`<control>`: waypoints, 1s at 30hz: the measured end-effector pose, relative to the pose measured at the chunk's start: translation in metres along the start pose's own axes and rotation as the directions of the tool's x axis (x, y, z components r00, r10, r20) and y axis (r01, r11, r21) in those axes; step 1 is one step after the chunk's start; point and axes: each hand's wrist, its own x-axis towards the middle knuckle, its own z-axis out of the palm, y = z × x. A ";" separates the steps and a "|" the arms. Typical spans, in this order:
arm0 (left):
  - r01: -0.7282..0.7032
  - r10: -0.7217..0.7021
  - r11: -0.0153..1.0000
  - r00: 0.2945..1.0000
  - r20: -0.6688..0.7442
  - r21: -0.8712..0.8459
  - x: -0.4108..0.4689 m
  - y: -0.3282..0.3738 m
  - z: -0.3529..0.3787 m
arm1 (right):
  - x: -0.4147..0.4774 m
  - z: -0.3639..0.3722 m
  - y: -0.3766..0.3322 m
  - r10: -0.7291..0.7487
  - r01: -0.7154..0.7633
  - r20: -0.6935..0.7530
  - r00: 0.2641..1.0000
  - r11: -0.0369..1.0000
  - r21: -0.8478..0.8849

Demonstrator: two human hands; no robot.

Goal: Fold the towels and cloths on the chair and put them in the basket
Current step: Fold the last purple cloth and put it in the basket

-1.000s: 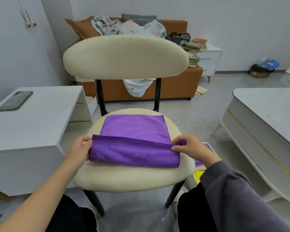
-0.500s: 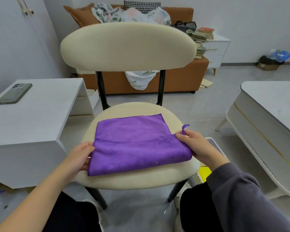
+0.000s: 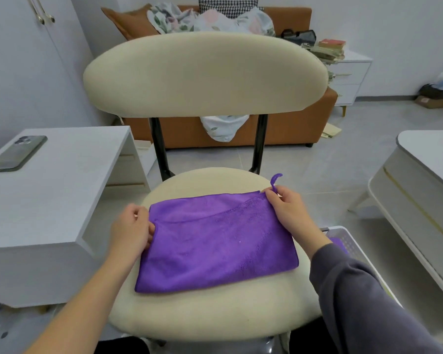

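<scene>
Down at the near edge, the chair shows a broad strip of bare cream seat in front of the purple towel, so there's room on this side. The towel's near right corner runs almost to the seat's right rim; its left side sits further in.

Just off that right rim and lower down is the white basket, half hidden behind the grey sleeve, with something purple inside. Beyond it there's open floor before the edge of the right table. On the left it's tighter: the white side table comes close to the seat, a phone lying on its far left corner.

Now the towel itself: it lies flat on the seat, folded over on itself, fuzzy purple with soft wrinkles. The top layer's edge sweeps in a curve and falls short at the far left, leaving a band of the lower layer showing.

The left hand has its fingers curled onto the towel's left edge, gripping it at the fold line. The right hand pinches the far right corner, the hanging loop poking up beside the fingertips.

Beyond the far hem, bare seat again, then the black struts, the cream backrest, and the brown sofa behind.
</scene>
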 end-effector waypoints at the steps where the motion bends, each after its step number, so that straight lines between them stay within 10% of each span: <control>1: 0.020 -0.020 0.999 1.000 0.010 0.030 0.008 -0.003 0.004 | 0.005 0.002 -0.001 -0.006 0.006 -0.004 1.000 1.000 -0.015; 6: 0.170 -0.199 0.968 0.967 0.157 0.183 0.032 -0.018 0.017 | 0.018 0.008 0.007 0.075 -0.069 0.043 0.996 0.990 -0.120; 15: -0.100 0.113 0.961 0.993 -0.034 0.256 0.033 -0.004 0.007 | 0.023 0.006 0.008 0.075 -0.075 -0.005 0.997 0.985 -0.158; 30: -0.084 0.156 0.751 0.986 -0.053 0.655 0.059 -0.010 0.029 | 0.049 0.035 0.023 -0.041 -0.026 -0.111 0.993 0.838 -0.545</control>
